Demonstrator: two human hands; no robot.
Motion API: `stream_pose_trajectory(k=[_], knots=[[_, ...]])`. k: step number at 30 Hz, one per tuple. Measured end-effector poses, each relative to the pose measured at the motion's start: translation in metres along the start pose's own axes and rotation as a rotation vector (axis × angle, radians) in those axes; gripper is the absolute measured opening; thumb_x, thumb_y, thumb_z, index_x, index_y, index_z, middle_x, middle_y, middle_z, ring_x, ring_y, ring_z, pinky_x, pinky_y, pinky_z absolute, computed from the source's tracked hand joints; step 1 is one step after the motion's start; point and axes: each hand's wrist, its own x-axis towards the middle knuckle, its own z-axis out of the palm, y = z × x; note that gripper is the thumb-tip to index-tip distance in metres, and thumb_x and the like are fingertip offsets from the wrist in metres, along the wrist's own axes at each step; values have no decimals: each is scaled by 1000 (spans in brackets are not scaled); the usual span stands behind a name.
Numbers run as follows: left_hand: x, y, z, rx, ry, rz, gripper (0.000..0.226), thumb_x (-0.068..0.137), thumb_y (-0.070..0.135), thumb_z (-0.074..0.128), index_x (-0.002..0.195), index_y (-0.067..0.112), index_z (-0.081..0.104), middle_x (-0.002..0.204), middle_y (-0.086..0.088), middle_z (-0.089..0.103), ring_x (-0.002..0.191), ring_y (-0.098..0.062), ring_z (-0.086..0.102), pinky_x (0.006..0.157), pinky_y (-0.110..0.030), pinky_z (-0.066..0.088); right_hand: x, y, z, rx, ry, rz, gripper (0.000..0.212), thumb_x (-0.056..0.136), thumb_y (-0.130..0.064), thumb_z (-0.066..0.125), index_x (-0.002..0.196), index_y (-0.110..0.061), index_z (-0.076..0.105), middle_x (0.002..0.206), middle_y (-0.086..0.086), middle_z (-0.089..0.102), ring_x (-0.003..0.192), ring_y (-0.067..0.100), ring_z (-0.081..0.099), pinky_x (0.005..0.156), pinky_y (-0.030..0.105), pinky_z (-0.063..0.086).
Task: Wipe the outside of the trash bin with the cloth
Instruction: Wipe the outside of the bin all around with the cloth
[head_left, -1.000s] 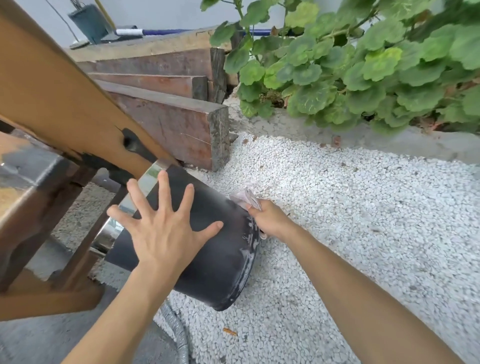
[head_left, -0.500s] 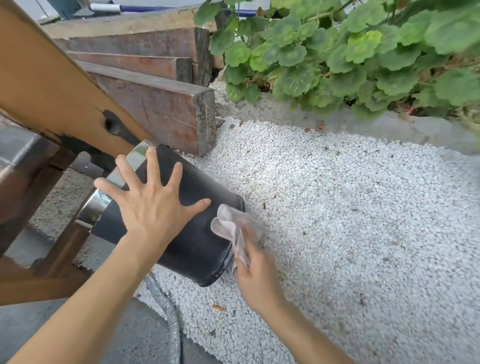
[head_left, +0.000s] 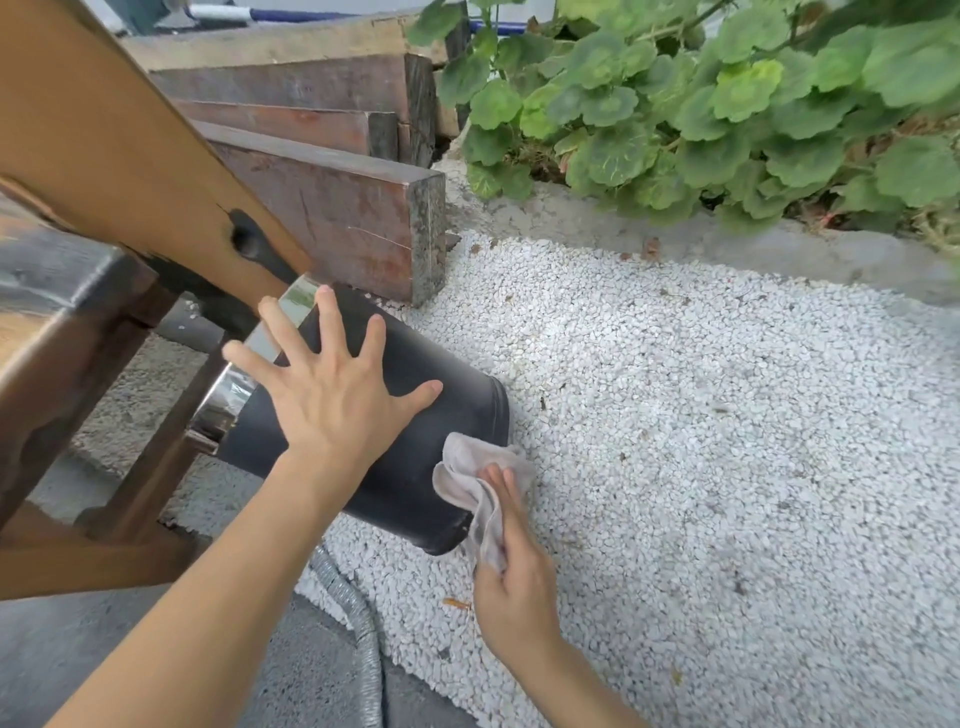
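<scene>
A black trash bin (head_left: 410, 488) with a shiny metal rim lies tipped on its side on white gravel, its base pointing right. My left hand (head_left: 332, 395) presses flat on the bin's upper side, fingers spread. My right hand (head_left: 511, 566) holds a pale crumpled cloth (head_left: 475, 478) against the bin's base edge at the lower right, fingers running up along the cloth.
A wooden bench frame (head_left: 104, 171) stands at the left, over the bin's rim. Dark timber beams (head_left: 332, 202) are stacked behind. A grey corrugated hose (head_left: 358, 639) runs below the bin. Leafy plants (head_left: 727, 104) grow behind a concrete kerb. White gravel (head_left: 701, 441) spreads to the right.
My right hand has brought the cloth from the far side of the bin's base round to its near lower edge. The left hand has stayed pressed on the bin.
</scene>
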Motion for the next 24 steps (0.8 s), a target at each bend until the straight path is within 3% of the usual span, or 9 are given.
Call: stream_pose_trajectory(k=[2, 3, 4, 5, 7, 12, 17, 20, 24], knots=[[0, -3, 2, -4, 5, -4, 101, 68, 99, 16, 149, 42, 35, 166, -10, 14, 143, -56, 2, 102, -79, 14, 21, 2, -5, -44, 24, 56, 63, 98, -7, 50, 151, -37, 37, 134, -4, 66, 116, 12, 64, 94, 22, 52], [0, -4, 3, -4, 12, -6, 101, 68, 99, 16, 149, 42, 36, 166, -10, 14, 143, -56, 3, 102, -78, 15, 36, 3, -9, -68, 26, 97, 55, 100, -12, 54, 147, -38, 44, 104, 1, 74, 86, 3, 68, 75, 15, 52], [0, -5, 4, 0, 19, -7, 101, 68, 99, 16, 148, 42, 37, 166, -10, 15, 142, -56, 4, 101, -78, 16, 54, 2, -13, -84, 12, 143, 45, 101, -20, 55, 141, -42, 49, 80, -3, 71, 65, 1, 63, 60, 16, 50], [0, -5, 5, 2, 26, -10, 100, 68, 99, 17, 148, 42, 38, 165, -10, 15, 142, -56, 5, 101, -77, 16, 73, 0, -17, -91, -9, 194, 34, 103, -28, 53, 133, -43, 56, 73, -4, 69, 59, 6, 63, 53, 23, 50], [-1, -6, 7, -6, 38, -16, 99, 69, 99, 19, 147, 42, 39, 165, -10, 16, 142, -56, 6, 100, -77, 18, 116, -5, -25, -92, -80, 318, 24, 103, -34, 51, 121, -31, 67, 88, 6, 74, 75, 20, 71, 68, 42, 58], [-5, 0, 6, -17, 42, -27, 98, 70, 97, 22, 149, 40, 37, 166, -10, 11, 143, -57, 4, 100, -79, 19, 213, 5, -22, -72, -342, 629, 29, 102, -36, 51, 112, -9, 59, 114, 17, 68, 96, 26, 65, 80, 34, 49], [-6, 5, 5, -15, 47, -23, 98, 71, 96, 25, 151, 38, 35, 166, -12, 9, 143, -57, 4, 101, -78, 17, 250, 45, -5, -82, -452, 736, 59, 82, -45, 60, 130, -11, 53, 126, 11, 65, 112, 31, 63, 105, 53, 45], [-2, 2, 7, -20, 44, -24, 97, 72, 96, 24, 150, 39, 36, 166, -11, 10, 144, -57, 5, 101, -78, 17, 234, 31, -10, -49, -390, 697, 53, 87, -49, 60, 127, -14, 54, 121, 6, 66, 110, 26, 62, 105, 47, 44], [4, -1, 7, -36, 51, -21, 95, 72, 95, 26, 148, 40, 39, 165, -11, 12, 143, -56, 5, 102, -79, 16, 163, 8, -23, -3, -180, 588, 39, 94, -50, 55, 116, -20, 66, 101, 4, 73, 93, 21, 69, 88, 42, 54]])
